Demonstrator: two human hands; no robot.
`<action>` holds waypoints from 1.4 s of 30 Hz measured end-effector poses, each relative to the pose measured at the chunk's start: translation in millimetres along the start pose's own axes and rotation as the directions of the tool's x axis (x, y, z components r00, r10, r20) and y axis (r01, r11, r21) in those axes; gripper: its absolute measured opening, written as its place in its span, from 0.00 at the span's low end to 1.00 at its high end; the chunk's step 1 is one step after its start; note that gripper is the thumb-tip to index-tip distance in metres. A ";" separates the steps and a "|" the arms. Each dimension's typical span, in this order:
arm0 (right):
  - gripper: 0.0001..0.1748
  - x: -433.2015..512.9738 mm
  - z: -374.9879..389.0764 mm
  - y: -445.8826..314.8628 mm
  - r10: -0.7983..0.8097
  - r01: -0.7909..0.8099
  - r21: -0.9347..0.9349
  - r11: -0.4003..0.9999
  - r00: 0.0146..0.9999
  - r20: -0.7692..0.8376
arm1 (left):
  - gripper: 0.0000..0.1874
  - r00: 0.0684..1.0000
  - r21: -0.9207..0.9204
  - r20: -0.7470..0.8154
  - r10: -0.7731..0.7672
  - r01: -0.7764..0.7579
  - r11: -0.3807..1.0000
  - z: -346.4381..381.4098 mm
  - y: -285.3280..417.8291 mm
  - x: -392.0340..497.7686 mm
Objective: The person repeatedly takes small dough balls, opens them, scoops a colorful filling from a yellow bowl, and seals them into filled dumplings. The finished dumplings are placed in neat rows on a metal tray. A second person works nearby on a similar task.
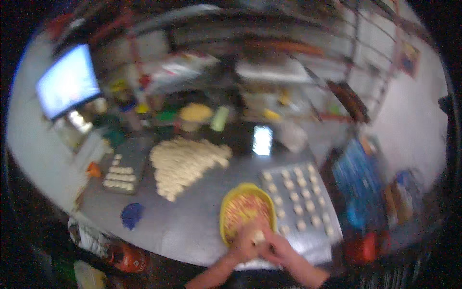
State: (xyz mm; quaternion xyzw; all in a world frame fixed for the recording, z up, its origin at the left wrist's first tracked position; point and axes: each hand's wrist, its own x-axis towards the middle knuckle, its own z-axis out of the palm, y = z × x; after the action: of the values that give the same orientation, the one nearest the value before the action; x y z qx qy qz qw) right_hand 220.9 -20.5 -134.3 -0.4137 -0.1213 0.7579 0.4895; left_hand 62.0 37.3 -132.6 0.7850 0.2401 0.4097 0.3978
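Observation:
My left hand point(245, 240) and my right hand point(276, 249) meet over the near edge of a yellow bowl point(223, 206). Between their fingers is a small pale piece of dough point(258, 237), held by both. Blur hides the exact grip of the fingers. A shredded pink and yellow filling point(249, 207) fills the bowl. Directly right of it, a metal tray point(290, 219) bears spaced rows of small dough balls point(299, 209). Farther left on the table point(195, 224) lies a large, dense patch of dough pieces point(180, 166).
A dark tray point(126, 157) with rows of dough pieces stands at the left, near a blue round object point(132, 215). A lit phone point(262, 140) is at the back. Beyond the left edge glows a screen point(68, 81). Blue plastic point(357, 173) hangs at the right.

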 end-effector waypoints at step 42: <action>0.19 -108.3 -212.0 -67.2 -0.227 0.188 0.139 0.972 0.901 0.369 | 0.24 0.982 0.092 -0.024 -0.187 0.188 0.978 236.3 92.3 62.3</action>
State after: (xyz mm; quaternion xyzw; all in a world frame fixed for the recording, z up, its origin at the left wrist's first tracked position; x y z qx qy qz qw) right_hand 441.5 -125.6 -172.8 -0.2176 -0.2197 0.7725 0.5546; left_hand 298.0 -72.5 -110.7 0.7735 0.3350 0.3647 0.3956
